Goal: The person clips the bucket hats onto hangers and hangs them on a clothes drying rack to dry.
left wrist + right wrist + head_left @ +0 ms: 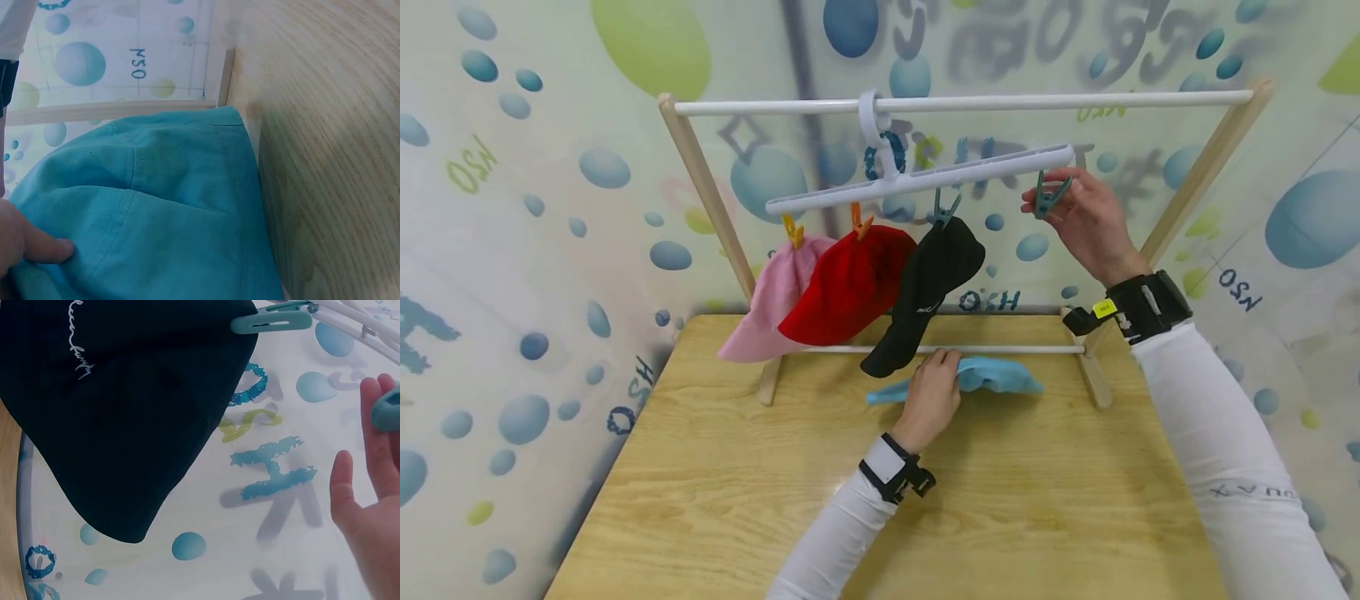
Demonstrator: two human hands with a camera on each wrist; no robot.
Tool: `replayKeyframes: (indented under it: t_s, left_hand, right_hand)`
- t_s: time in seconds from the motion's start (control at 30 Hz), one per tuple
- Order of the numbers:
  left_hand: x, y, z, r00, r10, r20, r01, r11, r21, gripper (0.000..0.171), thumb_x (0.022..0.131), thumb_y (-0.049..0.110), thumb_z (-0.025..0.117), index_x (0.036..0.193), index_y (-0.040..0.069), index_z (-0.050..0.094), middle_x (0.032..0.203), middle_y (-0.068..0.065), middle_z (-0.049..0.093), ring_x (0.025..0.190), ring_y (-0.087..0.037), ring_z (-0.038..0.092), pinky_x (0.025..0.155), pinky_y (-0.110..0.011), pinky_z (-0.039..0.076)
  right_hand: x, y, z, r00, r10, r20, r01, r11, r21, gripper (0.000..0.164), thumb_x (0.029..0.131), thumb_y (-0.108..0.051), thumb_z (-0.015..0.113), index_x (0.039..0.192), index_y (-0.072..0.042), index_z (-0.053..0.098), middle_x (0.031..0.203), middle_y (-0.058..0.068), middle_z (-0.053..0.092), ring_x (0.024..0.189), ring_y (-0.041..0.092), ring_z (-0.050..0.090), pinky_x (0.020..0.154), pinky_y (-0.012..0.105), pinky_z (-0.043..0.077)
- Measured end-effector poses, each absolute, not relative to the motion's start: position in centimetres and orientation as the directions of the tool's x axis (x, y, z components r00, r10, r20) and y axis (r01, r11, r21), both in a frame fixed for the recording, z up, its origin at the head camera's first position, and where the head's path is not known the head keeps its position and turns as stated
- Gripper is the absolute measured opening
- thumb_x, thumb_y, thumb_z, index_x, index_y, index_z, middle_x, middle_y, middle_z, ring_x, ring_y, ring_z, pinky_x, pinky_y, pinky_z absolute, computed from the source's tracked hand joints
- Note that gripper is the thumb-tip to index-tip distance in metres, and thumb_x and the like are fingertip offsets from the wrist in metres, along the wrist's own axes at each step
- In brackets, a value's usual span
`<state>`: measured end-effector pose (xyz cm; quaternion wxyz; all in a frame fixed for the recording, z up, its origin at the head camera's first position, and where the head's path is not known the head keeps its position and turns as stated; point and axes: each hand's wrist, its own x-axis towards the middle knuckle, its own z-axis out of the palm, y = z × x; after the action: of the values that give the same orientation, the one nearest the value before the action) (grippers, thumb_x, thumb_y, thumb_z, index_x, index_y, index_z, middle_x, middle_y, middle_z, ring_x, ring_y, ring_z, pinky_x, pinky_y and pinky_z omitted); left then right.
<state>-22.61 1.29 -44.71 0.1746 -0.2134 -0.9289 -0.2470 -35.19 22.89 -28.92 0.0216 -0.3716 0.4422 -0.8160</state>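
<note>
My left hand (931,398) grips a light blue cap (1000,375) low over the table, below the hanging caps. The left wrist view shows the cap's cloth (169,187) large, with a thumb pressed on it. My right hand (1090,218) is raised at the right end of a white hanger (977,171). Its fingers are behind a dark green clip (1049,197) hanging there; in the right wrist view the thumb stands apart from the clip. A pink cap (771,304), a red cap (842,292) and a black cap (925,287) hang from the hanger.
A yellow clip (793,233), an orange clip (861,222) and a green clip (943,208) hold the hanging caps. The tilted hanger hooks over the white rod (760,107) of a wooden-legged rack on a wooden table (737,475). A patterned wall (550,275) stands behind.
</note>
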Motion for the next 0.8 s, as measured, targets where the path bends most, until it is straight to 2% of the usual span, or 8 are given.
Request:
replayKeyframes:
  t_s: [0.1,0.17,0.33,0.6,0.8]
  left_hand:
    - [-22.6,1.3,-44.6,-0.850,0.303,0.430,0.478,0.785,0.393,0.012,0.085,0.000,0.057,0.097,0.004,0.058,0.088,-0.008,0.059,0.079,-0.022,0.059,0.065,-0.034,0.052]
    - [-22.6,1.3,-44.5,-0.852,0.299,0.429,0.475,0.785,0.397,0.013,0.085,0.000,0.057,0.097,0.004,0.059,0.088,-0.008,0.059,0.079,-0.023,0.059,0.064,-0.035,0.052]
    - [-22.6,1.3,-44.5,-0.855,0.295,0.426,0.473,0.781,0.409,0.014,0.085,-0.001,0.056,0.098,0.004,0.059,0.088,-0.009,0.060,0.080,-0.022,0.058,0.065,-0.034,0.052]
    - [-22.7,1.3,-44.2,-0.850,0.296,0.436,0.484,0.767,0.422,0.010,0.086,0.001,0.056,0.095,0.003,0.059,0.084,-0.009,0.059,0.072,-0.021,0.058,0.060,-0.032,0.051]
    - [-23.4,1.4,-43.3,-0.846,0.299,0.442,0.491,0.759,0.427,0.005,0.087,0.001,0.055,0.089,0.004,0.058,0.079,-0.010,0.059,0.067,-0.022,0.058,0.055,-0.033,0.050]
  right_hand:
    - [-35.2,23.2,-29.1,-0.688,-0.398,0.606,-0.283,-0.622,-0.730,0.031,0.094,-0.008,0.047,0.119,0.010,0.049,0.100,0.022,0.065,0.095,0.032,0.056,0.088,0.037,0.044]
    - [-35.2,23.3,-29.2,-0.681,-0.412,0.605,-0.288,-0.609,-0.739,0.031,0.095,-0.008,0.046,0.120,0.010,0.049,0.102,0.021,0.063,0.096,0.032,0.054,0.088,0.036,0.044]
    - [-34.8,23.5,-29.2,-0.704,-0.430,0.565,-0.311,-0.528,-0.790,0.031,0.096,-0.009,0.044,0.119,0.010,0.051,0.108,0.017,0.061,0.096,0.030,0.053,0.089,0.034,0.043]
    - [-34.3,23.6,-29.5,-0.721,-0.474,0.506,-0.300,-0.445,-0.844,0.028,0.097,-0.011,0.042,0.117,0.005,0.055,0.106,0.012,0.059,0.098,0.025,0.051,0.090,0.034,0.041]
    - [-34.1,23.7,-29.9,-0.668,-0.523,0.529,-0.314,-0.446,-0.838,0.031,0.099,-0.008,0.036,0.122,0.009,0.049,0.112,0.014,0.055,0.100,0.025,0.049,0.093,0.033,0.039]
